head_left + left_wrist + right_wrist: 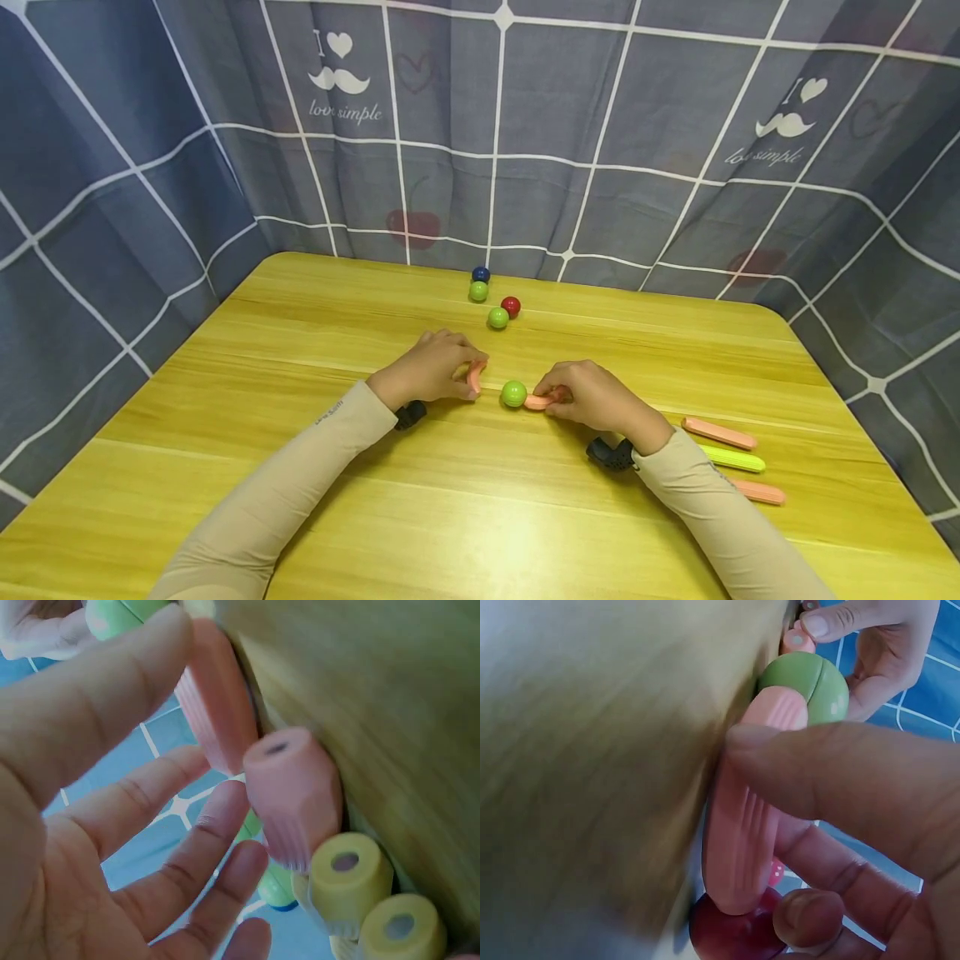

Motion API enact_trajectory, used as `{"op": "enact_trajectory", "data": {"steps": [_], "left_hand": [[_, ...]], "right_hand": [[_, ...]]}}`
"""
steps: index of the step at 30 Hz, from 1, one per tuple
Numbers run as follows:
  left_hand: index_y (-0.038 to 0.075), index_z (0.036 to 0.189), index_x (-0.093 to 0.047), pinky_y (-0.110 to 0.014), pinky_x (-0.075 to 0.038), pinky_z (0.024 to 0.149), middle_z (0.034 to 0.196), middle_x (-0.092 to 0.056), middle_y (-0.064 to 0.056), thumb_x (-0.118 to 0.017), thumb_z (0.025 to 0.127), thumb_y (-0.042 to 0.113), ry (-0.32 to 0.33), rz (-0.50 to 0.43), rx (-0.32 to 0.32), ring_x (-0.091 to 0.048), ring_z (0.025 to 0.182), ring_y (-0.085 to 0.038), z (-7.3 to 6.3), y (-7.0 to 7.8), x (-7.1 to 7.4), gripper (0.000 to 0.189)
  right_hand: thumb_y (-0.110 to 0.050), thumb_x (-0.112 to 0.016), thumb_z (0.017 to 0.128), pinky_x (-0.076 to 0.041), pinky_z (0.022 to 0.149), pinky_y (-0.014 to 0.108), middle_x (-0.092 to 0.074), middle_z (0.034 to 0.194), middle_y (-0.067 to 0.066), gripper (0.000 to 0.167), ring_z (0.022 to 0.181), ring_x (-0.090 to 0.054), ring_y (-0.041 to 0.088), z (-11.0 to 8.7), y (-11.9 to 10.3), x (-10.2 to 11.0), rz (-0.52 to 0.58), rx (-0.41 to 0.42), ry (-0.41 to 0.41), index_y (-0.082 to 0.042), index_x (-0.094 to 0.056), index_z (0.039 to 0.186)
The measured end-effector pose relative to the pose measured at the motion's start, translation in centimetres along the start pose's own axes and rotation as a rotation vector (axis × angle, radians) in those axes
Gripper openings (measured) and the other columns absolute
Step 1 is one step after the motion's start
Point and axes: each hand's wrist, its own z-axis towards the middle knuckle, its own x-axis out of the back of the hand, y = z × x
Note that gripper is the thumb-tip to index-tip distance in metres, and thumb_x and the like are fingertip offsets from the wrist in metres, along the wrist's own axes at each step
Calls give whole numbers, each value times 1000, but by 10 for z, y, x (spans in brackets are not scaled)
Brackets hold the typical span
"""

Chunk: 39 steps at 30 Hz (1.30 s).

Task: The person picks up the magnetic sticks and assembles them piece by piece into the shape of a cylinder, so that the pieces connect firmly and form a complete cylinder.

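My left hand [435, 367] holds a pink ribbed stick [474, 377] between thumb and finger; in the left wrist view the other fingers are spread. My right hand [592, 396] pinches another pink ribbed stick [739, 825], thumb on one side and fingers on the other. One end of that stick meets a grooved green ball [513, 393] between the hands. A dark red ball [735, 930] sits at its other end, mostly covered by the right hand in the head view. Near the left fingers are a pink piece [292, 795] and yellow pieces [352, 877] with holes in their ends.
Two pink sticks [720, 433] and a yellow-green stick [735, 459] lie beside the right forearm, partly under the sleeve. Further back on the wooden table [225, 400] are a blue ball [481, 274], two green balls [498, 317] and a red ball [511, 307]. A grid-patterned curtain [555, 108] hangs behind.
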Motion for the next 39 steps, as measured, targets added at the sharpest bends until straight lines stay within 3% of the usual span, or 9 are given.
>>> {"op": "enact_trajectory", "data": {"steps": [4,12,17,24,31,39], "left_hand": [[10,147,-68,-58,-38,112,138,-72,-11,-86,95,33,5,19,16,-56,131,-39,1,3,-1,60],[14,140,-73,-61,-34,115,120,-80,-6,-86,96,36,68,30,18,-62,124,-40,2,6,-6,52],[14,136,-76,-61,-39,110,105,-81,-1,-84,98,34,115,70,-19,-65,116,-38,3,8,-7,44],[20,133,-79,-58,-42,106,114,-81,-3,-82,99,35,126,128,-49,-66,110,-34,4,11,-10,37],[23,125,-82,-42,-42,86,106,-80,-2,-85,96,31,115,173,-84,-63,94,-26,4,14,-13,29],[15,104,-77,-40,-56,82,87,-78,-1,-87,91,29,108,160,-174,-73,83,-25,3,21,-12,21]], "right_hand": [[2,-87,89,-57,74,29,-74,94,-2,18,83,-64,9,0,1,-1,2,-5,3,-7,-84,104],[2,-88,87,-54,71,27,-71,89,-5,19,78,-61,7,2,3,-1,14,21,2,-9,-85,102],[1,-88,88,-54,71,27,-72,90,-6,18,79,-61,6,3,3,-1,22,21,-10,-9,-85,102],[1,-88,88,-56,73,28,-74,92,-5,18,81,-63,6,3,2,0,49,20,-29,-10,-85,102],[2,-87,88,-54,73,28,-73,92,-6,19,80,-61,7,2,1,2,55,4,-50,-11,-85,102],[1,-85,88,-55,75,29,-72,92,-6,17,82,-62,8,0,1,7,39,-1,-88,-11,-83,100]]}}
